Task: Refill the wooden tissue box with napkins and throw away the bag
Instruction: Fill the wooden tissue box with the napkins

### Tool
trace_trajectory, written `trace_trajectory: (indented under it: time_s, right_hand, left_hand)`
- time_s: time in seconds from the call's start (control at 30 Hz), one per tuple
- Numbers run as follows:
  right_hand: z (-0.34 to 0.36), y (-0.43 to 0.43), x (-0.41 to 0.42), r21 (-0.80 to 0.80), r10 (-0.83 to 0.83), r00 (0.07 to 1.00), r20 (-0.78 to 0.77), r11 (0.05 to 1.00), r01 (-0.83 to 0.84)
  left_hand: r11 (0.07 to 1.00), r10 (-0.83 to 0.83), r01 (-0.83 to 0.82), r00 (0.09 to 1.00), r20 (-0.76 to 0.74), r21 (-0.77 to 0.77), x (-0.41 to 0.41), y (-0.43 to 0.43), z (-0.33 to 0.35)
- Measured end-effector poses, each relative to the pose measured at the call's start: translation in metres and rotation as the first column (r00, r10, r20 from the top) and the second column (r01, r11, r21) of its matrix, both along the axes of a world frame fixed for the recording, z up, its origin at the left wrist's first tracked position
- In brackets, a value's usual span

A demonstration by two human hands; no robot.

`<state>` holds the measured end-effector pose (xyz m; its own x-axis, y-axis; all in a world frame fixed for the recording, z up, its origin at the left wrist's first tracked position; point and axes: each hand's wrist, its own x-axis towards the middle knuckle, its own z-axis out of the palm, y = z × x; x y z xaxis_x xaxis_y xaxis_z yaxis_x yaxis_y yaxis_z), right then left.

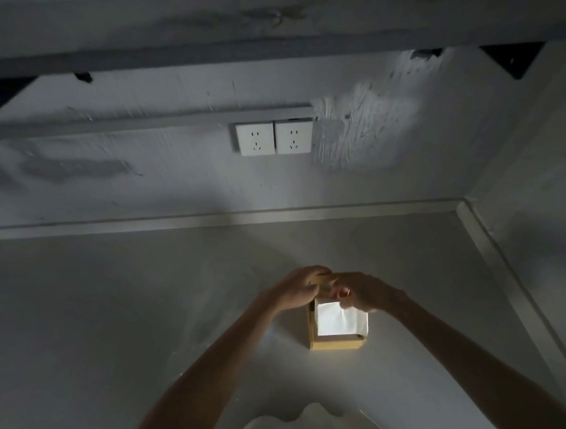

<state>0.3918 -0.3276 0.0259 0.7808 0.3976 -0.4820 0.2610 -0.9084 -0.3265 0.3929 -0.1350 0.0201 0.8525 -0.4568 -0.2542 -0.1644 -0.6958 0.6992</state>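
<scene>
A small wooden tissue box (337,344) stands on the pale counter (114,310), a little right of centre. White napkins (339,321) fill its open top and shine brightly. My left hand (300,288) grips a wooden piece, seemingly the box's lid (324,280), at the far end of the box. My right hand (367,294) has its fingers curled at that same far end, over the napkins and against the lid. Which of the two it pinches I cannot make out. No bag can be picked out with certainty.
Two white wall sockets (274,138) sit on the back wall above the counter. A shelf on black brackets (515,60) runs overhead. The counter meets a side wall at the right (498,249). Something pale and crumpled (306,427) lies at the near edge.
</scene>
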Motion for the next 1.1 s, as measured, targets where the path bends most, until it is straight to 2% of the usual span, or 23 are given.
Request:
trace_trajectory:
  time_s: [0.1,0.43,0.8,0.93,1.1]
  right_hand:
    - [0.008,0.004,0.009,0.073,0.016,0.994,-0.108,0.997,-0.008]
    - [-0.021,0.018,0.002,-0.061,0.06,0.993,-0.099,0.996,-0.066]
    - [-0.021,0.009,0.022,-0.065,0.088,0.945,-0.316,0.991,-0.114]
    - [-0.029,0.014,0.014,-0.079,0.073,0.968,-0.238,0.992,-0.094]
    - [-0.052,0.026,-0.012,-0.149,0.052,0.997,0.055,0.988,-0.043]
  left_hand:
    - [1.0,0.001,-0.001,1.0,0.025,-0.012,0.006,0.001,-0.004]
    - [0.999,0.017,-0.014,0.996,0.083,-0.034,0.004,0.003,-0.011]
    - [1.0,0.027,-0.027,0.994,0.106,0.001,0.005,0.003,-0.021]
    - [0.999,0.036,-0.035,0.992,0.121,-0.003,0.004,0.002,-0.021]
    - [0.999,0.034,-0.03,0.991,0.131,-0.034,0.003,0.003,-0.023]
